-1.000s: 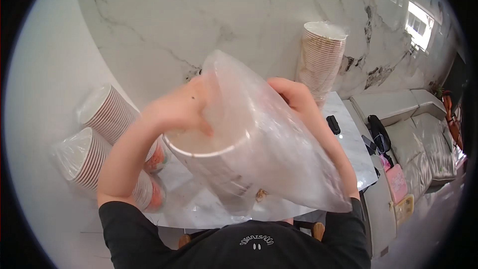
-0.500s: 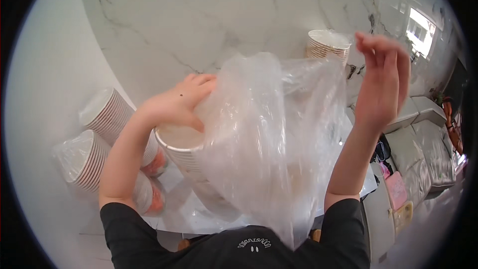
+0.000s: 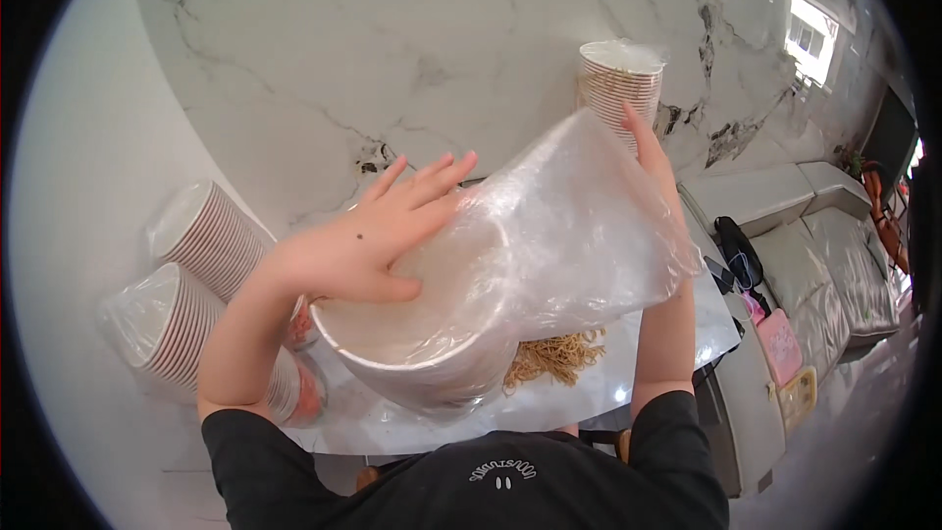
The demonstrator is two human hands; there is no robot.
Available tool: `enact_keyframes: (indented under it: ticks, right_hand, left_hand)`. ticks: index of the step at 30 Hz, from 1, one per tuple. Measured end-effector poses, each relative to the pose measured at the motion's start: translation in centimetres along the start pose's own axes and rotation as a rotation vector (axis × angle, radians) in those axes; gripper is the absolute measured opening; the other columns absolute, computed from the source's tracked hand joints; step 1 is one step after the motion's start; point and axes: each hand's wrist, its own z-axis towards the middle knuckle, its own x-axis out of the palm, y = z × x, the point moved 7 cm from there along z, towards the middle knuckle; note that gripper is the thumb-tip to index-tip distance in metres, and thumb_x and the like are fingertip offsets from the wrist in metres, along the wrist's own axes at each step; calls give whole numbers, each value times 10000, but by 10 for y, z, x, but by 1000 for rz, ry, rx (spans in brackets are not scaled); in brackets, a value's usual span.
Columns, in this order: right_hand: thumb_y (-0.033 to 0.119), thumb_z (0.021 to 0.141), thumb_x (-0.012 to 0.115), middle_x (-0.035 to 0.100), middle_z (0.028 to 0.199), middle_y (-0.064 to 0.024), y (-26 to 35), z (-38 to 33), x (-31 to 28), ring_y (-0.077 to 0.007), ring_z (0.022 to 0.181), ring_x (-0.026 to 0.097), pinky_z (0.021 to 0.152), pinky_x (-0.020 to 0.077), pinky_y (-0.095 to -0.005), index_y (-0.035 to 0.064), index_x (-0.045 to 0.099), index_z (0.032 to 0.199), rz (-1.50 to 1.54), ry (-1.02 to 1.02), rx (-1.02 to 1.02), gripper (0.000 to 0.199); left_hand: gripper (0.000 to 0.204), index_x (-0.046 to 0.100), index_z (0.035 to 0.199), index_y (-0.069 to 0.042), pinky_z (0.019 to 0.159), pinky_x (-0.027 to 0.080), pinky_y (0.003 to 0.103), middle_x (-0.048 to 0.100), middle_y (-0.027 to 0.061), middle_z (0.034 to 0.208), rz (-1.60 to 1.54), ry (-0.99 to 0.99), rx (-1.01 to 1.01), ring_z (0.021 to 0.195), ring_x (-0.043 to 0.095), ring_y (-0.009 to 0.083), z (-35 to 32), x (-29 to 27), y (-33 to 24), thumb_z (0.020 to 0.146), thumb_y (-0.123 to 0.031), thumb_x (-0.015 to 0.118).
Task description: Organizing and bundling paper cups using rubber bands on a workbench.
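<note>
A large stack of white paper tubs (image 3: 417, 373) in a clear plastic bag leans in front of me, its round mouth toward me. My left hand (image 3: 378, 226) lies over the mouth with fingers spread, touching the plastic and the inside of the top tub. The loose end of the clear plastic bag (image 3: 589, 226) stretches off to the right. Behind that end, against the plastic, is my right hand (image 3: 650, 152); one finger shows stretched out and the rest is partly hidden.
Wrapped stacks of tubs (image 3: 182, 324) stand at the left by the wall, and another stack (image 3: 623, 79) is at the far right. A bundle of tan ties or rubber bands (image 3: 557, 358) lies on the white table (image 3: 392, 432). A grey sofa (image 3: 824, 255) is beyond.
My right hand has come down and left, to the plastic. The bag's end has swung up and right, uncovering the tub mouth and tan bundle. My left hand has spread over the mouth.
</note>
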Motion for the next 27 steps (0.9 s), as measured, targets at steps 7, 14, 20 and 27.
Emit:
enact_keyframes:
  ticks: [7,14,20,27]
  right_hand:
    - [472,950,651,634,1322,-208,131,-141,-58,-386,1308,542,1173,317,-593,53,538,1439,389,-117,-766,654]
    - [370,679,857,520,1510,-154,173,-105,63,-426,1488,339,1235,143,-610,146,374,1583,-592,571,-769,1049]
    - [77,749,738,645,1299,-158,81,-45,98,-256,1144,651,1007,482,-421,83,509,1463,-377,952,-263,750]
    - [154,898,687,730,955,1,48,-32,105,-120,882,650,792,528,-299,9,722,1110,395,867,-27,260]
  left_hand:
    - [949,168,1643,-82,1276,104,448,259,202,1670,-729,26,-111,1558,232,323,-11,-10,8,897,-251,731]
    - [1227,13,1573,139,1255,194,417,159,359,1638,-387,-70,-8,1544,205,424,-19,-3,-45,880,-552,753]
    - [1191,-4,1550,174,1265,175,435,113,406,1619,-219,71,20,1544,161,458,-16,18,-39,944,-670,578]
    - [1173,-71,1589,89,1261,149,435,168,335,1641,-445,-44,-65,1549,196,389,-18,8,-42,920,-426,744]
